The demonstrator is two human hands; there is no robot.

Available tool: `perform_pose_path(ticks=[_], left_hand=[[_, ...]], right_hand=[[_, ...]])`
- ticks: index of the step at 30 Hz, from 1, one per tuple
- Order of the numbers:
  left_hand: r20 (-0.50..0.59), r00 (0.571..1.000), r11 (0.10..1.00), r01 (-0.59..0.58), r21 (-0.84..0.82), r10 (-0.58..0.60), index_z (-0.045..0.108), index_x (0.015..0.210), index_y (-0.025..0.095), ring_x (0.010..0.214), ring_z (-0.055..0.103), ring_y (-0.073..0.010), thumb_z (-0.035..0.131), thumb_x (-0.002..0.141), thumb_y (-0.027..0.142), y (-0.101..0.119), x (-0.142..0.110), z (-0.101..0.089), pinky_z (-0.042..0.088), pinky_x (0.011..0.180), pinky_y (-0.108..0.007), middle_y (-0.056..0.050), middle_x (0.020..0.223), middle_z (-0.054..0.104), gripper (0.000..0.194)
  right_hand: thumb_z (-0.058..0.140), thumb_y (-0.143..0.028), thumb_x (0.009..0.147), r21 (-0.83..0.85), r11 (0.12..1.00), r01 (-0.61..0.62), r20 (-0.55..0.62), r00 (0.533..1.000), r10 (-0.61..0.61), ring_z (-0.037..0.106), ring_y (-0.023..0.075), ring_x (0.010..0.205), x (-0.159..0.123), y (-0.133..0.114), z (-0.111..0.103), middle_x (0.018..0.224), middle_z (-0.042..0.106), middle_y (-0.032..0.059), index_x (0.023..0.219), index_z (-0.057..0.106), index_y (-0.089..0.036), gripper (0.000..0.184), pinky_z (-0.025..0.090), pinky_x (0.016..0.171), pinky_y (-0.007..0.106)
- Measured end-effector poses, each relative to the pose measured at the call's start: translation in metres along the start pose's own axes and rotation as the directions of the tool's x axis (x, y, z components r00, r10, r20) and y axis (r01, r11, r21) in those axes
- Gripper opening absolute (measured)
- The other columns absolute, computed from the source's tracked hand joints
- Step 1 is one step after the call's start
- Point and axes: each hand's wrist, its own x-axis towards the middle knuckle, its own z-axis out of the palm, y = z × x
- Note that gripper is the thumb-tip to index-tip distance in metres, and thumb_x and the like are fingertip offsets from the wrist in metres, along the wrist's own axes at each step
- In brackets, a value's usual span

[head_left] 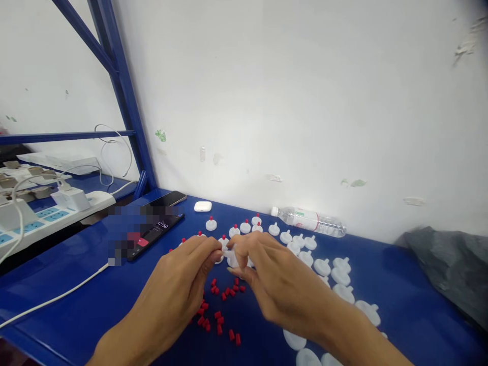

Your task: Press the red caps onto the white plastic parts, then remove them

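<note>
My right hand (272, 267) is closed around a white plastic nozzle cap (232, 259), a round disc with a thin spout. The spout points left, toward the fingertips of my left hand (190, 269), which are pinched together at its tip. Whatever lies between those left fingers is hidden. Below both hands, several small red caps (220, 320) are scattered over the blue table (95, 305). Behind the hands stand several white nozzle caps with red tips (234, 230). Right of my right hand lie several white nozzle caps with bare spouts (340, 275), some partly covered by my forearm.
A clear plastic bottle (310, 221) lies along the wall. Two phones, one lit phone (158, 236) and one dark phone (168, 201), rest at left near a white earbud case (203, 206). There is also a power strip (57, 216), a white cable (57, 297) and a dark plastic bag (446, 274).
</note>
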Motion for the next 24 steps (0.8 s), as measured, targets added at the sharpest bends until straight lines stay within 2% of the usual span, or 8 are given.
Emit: perform_pose_path(ticks=[2,5,10,14,17,20,24], left_hand=[[0.047,0.999,0.999,-0.007,0.036,0.006,0.058,0.087,0.023,0.066,0.056,-0.0151,0.030,0.107,0.027,0.001,-0.002,0.000,0.043,0.063,-0.029,0.000,0.078,0.064,0.035],[0.065,0.998,0.999,0.007,0.037,-0.009,0.051,0.081,0.024,0.062,0.054,-0.0152,0.027,0.104,0.024,0.003,-0.006,-0.002,0.041,0.059,-0.030,0.000,0.074,0.061,0.033],[0.076,0.997,0.999,0.029,0.016,-0.030,0.049,0.079,0.024,0.060,0.054,-0.0157,0.025,0.105,0.029,0.007,-0.008,-0.006,0.041,0.059,-0.031,0.000,0.071,0.062,0.036],[0.069,0.996,0.999,0.049,-0.004,-0.048,0.047,0.075,0.025,0.057,0.053,-0.0155,0.023,0.107,0.034,0.013,-0.006,-0.009,0.040,0.058,-0.031,0.000,0.067,0.060,0.041],[0.121,0.985,0.992,0.115,0.040,-0.120,0.052,0.079,0.025,0.062,0.059,-0.0166,0.023,0.108,0.039,0.015,-0.004,-0.011,0.044,0.062,-0.030,-0.001,0.073,0.066,0.044],[0.214,0.956,0.968,0.160,0.192,-0.200,0.063,0.089,0.025,0.076,0.068,-0.0198,0.030,0.107,0.035,0.008,-0.004,-0.012,0.049,0.070,-0.030,-0.003,0.088,0.073,0.039],[0.363,0.890,0.922,0.139,0.361,-0.276,0.071,0.095,0.025,0.092,0.072,-0.0246,0.042,0.102,0.028,-0.009,-0.006,-0.010,0.050,0.079,-0.033,-0.007,0.101,0.075,0.029]], right_hand=[[0.035,0.003,0.093,-0.094,0.992,0.081,-0.016,0.996,-0.083,0.060,0.0214,0.089,0.001,-0.003,0.004,0.094,0.062,0.0054,0.097,0.041,-0.024,0.027,0.055,0.082,0.038],[0.031,0.007,0.086,-0.184,0.969,0.163,-0.049,0.983,-0.175,0.061,0.0237,0.091,0.001,-0.008,0.010,0.087,0.060,0.0057,0.099,0.045,-0.023,0.035,0.055,0.087,0.041],[0.033,0.006,0.082,-0.221,0.954,0.201,-0.094,0.969,-0.226,0.061,0.0250,0.095,0.000,-0.013,0.017,0.087,0.062,0.0061,0.104,0.048,-0.020,0.038,0.053,0.099,0.043],[0.038,0.001,0.089,-0.112,0.984,0.137,0.006,0.991,-0.137,0.062,0.0238,0.099,0.004,-0.012,0.011,0.097,0.066,0.0068,0.108,0.050,-0.022,0.033,0.052,0.099,0.044],[0.044,-0.007,0.098,-0.025,0.998,0.051,0.084,0.995,-0.049,0.062,0.0218,0.102,0.007,-0.002,0.000,0.107,0.067,0.0058,0.113,0.053,-0.023,0.024,0.051,0.099,0.042],[0.041,-0.017,0.105,-0.047,0.992,-0.120,0.047,0.991,0.123,0.063,0.0211,0.106,0.003,0.022,-0.009,0.117,0.066,0.0063,0.115,0.058,-0.024,0.021,0.052,0.095,0.040],[0.040,-0.029,0.108,-0.161,0.916,-0.369,-0.043,0.929,0.367,0.066,0.0232,0.102,-0.010,0.064,-0.014,0.120,0.067,0.0081,0.118,0.062,-0.024,0.025,0.053,0.089,0.041]])
